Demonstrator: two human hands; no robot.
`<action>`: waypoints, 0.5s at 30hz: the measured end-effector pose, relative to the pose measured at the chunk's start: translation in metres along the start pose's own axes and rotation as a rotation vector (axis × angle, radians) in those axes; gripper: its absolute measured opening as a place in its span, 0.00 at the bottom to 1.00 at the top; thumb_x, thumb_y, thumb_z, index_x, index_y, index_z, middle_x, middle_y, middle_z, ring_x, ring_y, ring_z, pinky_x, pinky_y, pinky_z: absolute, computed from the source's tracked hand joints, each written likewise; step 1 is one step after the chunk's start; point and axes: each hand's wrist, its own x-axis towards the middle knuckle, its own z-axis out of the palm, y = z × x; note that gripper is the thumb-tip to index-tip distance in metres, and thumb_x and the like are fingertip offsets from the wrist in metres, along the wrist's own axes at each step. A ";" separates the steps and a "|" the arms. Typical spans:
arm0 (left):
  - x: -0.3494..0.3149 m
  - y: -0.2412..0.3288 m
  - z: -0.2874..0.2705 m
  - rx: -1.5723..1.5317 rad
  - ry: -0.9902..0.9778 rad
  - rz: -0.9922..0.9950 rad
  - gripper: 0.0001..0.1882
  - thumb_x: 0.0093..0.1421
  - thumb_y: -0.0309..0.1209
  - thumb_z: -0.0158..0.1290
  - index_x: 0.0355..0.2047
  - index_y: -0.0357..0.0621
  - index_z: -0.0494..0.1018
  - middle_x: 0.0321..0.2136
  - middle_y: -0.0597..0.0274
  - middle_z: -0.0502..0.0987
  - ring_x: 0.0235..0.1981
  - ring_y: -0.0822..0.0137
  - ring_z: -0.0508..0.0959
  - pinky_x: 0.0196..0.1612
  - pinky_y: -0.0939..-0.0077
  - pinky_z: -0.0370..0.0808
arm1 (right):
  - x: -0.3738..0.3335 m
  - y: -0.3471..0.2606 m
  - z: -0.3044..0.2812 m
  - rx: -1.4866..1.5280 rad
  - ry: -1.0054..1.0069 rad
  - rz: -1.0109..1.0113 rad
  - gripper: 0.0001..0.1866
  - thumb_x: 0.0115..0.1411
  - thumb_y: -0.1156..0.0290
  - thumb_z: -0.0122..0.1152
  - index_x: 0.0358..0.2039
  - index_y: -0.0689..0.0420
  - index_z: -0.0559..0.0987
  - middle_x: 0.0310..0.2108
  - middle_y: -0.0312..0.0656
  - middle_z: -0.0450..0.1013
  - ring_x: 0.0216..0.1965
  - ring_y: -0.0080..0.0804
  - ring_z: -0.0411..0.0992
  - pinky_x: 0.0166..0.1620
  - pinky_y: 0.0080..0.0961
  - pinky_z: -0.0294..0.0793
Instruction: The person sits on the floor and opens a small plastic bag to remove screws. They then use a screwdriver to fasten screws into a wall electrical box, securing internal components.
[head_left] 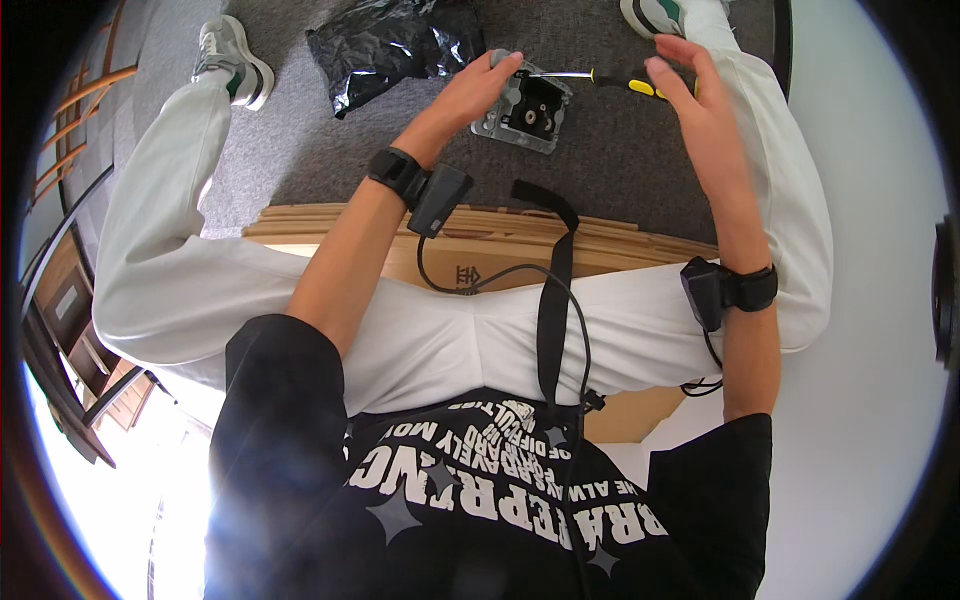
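A grey box-like housing with a black recessed inside and a small round metal part sits on the dark carpet. My left hand is closed on its upper left edge, the fingertips partly hidden. A screwdriver with a black and yellow handle points its silver shaft left, over the housing's upper edge. Whether the tip touches the housing I cannot tell. My right hand is over the handle's right end and hides part of it. Its thumb and fingers are apart, with no grip visible on the handle.
Beyond my left hand lies a crumpled black plastic bag. Flattened cardboard lies beneath my legs. A black strap and a cable run across my lap. A white wall rises at the right, wooden furniture at the left.
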 end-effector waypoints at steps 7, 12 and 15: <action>-0.006 0.002 0.003 0.001 0.035 0.082 0.33 0.74 0.61 0.38 0.60 0.47 0.69 0.52 0.55 0.75 0.53 0.53 0.74 0.55 0.49 0.70 | 0.000 -0.017 -0.015 -0.489 -0.263 0.243 0.17 0.70 0.57 0.59 0.50 0.57 0.76 0.38 0.47 0.79 0.39 0.35 0.79 0.45 0.36 0.76; -0.008 0.005 0.002 0.049 0.021 0.049 0.34 0.74 0.61 0.37 0.65 0.50 0.67 0.58 0.52 0.73 0.61 0.49 0.72 0.59 0.46 0.72 | -0.006 -0.013 -0.017 -0.143 -0.142 -0.168 0.16 0.68 0.61 0.61 0.52 0.54 0.77 0.42 0.43 0.75 0.45 0.34 0.76 0.46 0.32 0.76; -0.005 0.004 0.001 0.071 0.007 0.039 0.33 0.74 0.61 0.38 0.64 0.50 0.67 0.57 0.52 0.74 0.58 0.50 0.74 0.58 0.47 0.71 | -0.007 -0.009 -0.018 -0.117 -0.238 -0.066 0.16 0.67 0.64 0.63 0.52 0.55 0.77 0.45 0.42 0.73 0.48 0.36 0.74 0.50 0.30 0.74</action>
